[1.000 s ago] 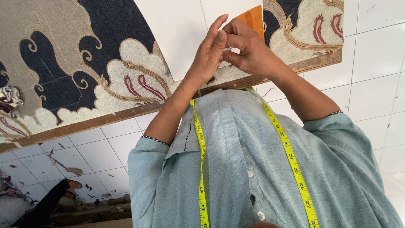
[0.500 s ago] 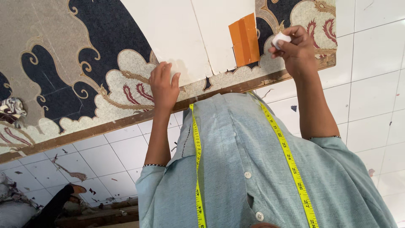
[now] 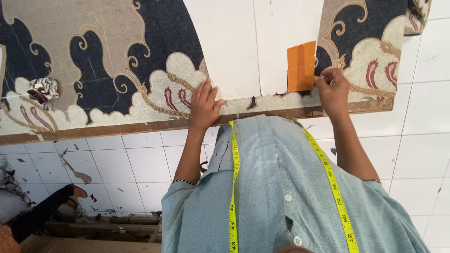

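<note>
Orange card piece [image 3: 301, 66] as the thing in hand: lies flat on the bench [image 3: 117, 127], at the right border of the white paper sheets [image 3: 234, 47], partly over the patterned cloth [image 3: 117, 56] of dark blue, grey and cream. Looks like two squares joined, one above the other.

Right hand [image 3: 332, 89] at the lower right corner of the orange piece, fingers pinched narrow and touching its edge. Cannot tell if something small is held between the fingertips. Left hand [image 3: 205, 105] laid flat, fingers a little apart, holding nothing, pressing down where the lower edge of the white paper meets the cloth, near the wooden front of the bench.

Done, judging from how things lie: cloth spread over the bench, white sheets placed on top of it, orange piece set beside them and steadied. Left, as far as can be seen: no cut through the cloth around the sheets. Cannot tell whether any drawn outline is there around the orange piece; too fine to see. So probably an early or middle stage, with placing mostly finished and marking or cutting not visibly done.

Around: yellow measuring tape [image 3: 233, 187] hanging over the light blue shirt [image 3: 276, 187], touched by neither hand. Small bundle of printed fabric [image 3: 43, 89] on the cloth far to the left. White tiled floor [image 3: 140, 164] below with dark scraps, and a dark-clad limb of another person [image 3: 47, 206] at the lower left, well apart.
</note>
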A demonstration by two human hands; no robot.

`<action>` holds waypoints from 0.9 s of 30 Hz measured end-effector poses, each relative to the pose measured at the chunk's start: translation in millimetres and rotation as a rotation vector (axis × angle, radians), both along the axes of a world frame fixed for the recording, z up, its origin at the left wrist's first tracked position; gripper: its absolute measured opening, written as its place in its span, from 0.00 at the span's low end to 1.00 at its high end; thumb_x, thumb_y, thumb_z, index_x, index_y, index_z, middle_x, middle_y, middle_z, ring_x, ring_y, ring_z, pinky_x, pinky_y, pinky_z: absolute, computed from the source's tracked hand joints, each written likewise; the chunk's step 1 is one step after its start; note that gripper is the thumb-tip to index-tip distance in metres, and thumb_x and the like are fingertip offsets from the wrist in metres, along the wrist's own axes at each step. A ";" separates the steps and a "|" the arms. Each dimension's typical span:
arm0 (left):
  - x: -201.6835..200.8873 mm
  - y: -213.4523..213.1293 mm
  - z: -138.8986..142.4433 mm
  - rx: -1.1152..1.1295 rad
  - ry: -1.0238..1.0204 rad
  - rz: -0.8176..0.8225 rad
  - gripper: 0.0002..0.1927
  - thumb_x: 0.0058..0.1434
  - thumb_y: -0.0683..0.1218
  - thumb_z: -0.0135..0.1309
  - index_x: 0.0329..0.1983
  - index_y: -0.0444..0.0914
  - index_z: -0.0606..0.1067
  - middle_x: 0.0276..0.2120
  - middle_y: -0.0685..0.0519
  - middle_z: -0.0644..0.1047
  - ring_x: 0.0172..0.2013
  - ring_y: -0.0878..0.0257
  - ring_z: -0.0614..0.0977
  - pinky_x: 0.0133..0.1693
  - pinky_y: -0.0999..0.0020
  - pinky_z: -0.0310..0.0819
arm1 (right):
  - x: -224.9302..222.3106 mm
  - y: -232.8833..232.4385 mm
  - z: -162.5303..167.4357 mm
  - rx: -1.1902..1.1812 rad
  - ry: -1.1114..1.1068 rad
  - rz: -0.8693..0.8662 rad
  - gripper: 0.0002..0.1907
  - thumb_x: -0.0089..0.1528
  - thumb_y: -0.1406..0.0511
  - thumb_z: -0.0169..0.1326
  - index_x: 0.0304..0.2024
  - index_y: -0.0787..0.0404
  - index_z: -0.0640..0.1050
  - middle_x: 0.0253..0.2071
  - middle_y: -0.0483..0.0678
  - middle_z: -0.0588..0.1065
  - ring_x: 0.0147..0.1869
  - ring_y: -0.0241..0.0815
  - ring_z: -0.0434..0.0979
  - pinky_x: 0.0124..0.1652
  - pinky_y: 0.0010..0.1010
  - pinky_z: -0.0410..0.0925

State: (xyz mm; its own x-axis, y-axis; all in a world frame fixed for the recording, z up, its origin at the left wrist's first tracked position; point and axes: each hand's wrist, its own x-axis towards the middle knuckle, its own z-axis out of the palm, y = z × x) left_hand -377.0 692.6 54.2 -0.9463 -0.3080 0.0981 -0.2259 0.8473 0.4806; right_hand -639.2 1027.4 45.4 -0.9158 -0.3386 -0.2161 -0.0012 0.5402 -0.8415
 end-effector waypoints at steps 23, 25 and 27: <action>6.8 2.1 -6.4 -0.023 0.046 0.003 0.23 0.62 0.49 0.62 0.55 0.31 0.78 0.67 0.38 0.69 0.67 0.43 0.68 0.67 0.44 0.58 | 19.0 -12.3 4.6 0.224 0.186 0.028 0.08 0.63 0.65 0.63 0.37 0.65 0.82 0.34 0.55 0.79 0.34 0.49 0.80 0.37 0.37 0.71; 7.3 2.2 -7.6 -0.015 0.049 0.004 0.23 0.61 0.49 0.62 0.55 0.31 0.78 0.67 0.39 0.69 0.67 0.43 0.67 0.67 0.45 0.58 | 20.0 -13.3 6.8 0.226 0.186 0.021 0.08 0.63 0.65 0.62 0.36 0.65 0.82 0.34 0.55 0.79 0.35 0.49 0.80 0.37 0.37 0.71; 7.7 2.5 -8.5 -0.033 0.049 0.005 0.23 0.61 0.49 0.62 0.55 0.31 0.78 0.67 0.39 0.69 0.67 0.43 0.67 0.67 0.44 0.57 | 20.3 -15.0 9.5 0.244 0.203 0.026 0.08 0.62 0.65 0.63 0.36 0.66 0.82 0.35 0.55 0.78 0.34 0.49 0.80 0.37 0.37 0.71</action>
